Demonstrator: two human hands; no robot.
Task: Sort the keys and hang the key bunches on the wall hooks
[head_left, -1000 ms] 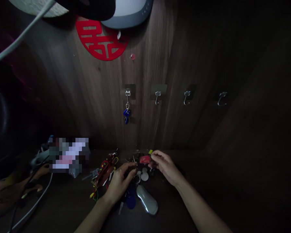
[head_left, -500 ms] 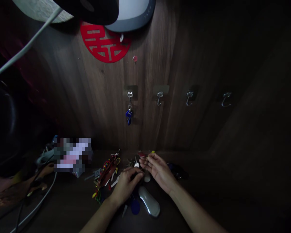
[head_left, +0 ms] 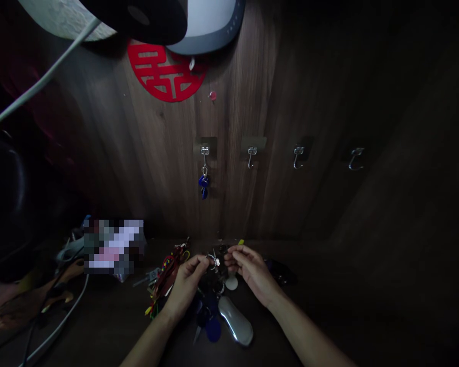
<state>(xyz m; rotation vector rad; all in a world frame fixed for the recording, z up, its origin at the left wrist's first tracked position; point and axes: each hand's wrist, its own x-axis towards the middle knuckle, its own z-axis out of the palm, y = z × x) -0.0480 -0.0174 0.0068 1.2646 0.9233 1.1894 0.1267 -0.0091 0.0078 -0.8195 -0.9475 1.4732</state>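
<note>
My left hand (head_left: 187, 283) is closed, thumb and forefinger pinching a metal key ring (head_left: 213, 262) above a pile of keys. Close to its right, my right hand (head_left: 250, 267) has its fingertips drawn together; whatever they hold is too dark and small to make out. Below and between the hands lie a pale round tag (head_left: 231, 282), blue oval tags (head_left: 213, 327) and a shiny silver fob (head_left: 236, 322). Left of my left hand lies a bunch of keys with a brown strap and coloured beads (head_left: 168, 272), partly covered by that hand.
On the wooden wall, a blue key fob (head_left: 204, 186) hangs from a hook (head_left: 205, 151); several more hooks (head_left: 251, 157) run to the right. Caps (head_left: 210, 30) and a red cut-out (head_left: 168, 81) are above. A white cable (head_left: 42, 81) crosses the left; dark items (head_left: 281, 270) lie rightward.
My hands have moved apart, the left one shifting left and up with the key ring now showing in its pinch. The red piece at my right fingertips is no longer visible.
</note>
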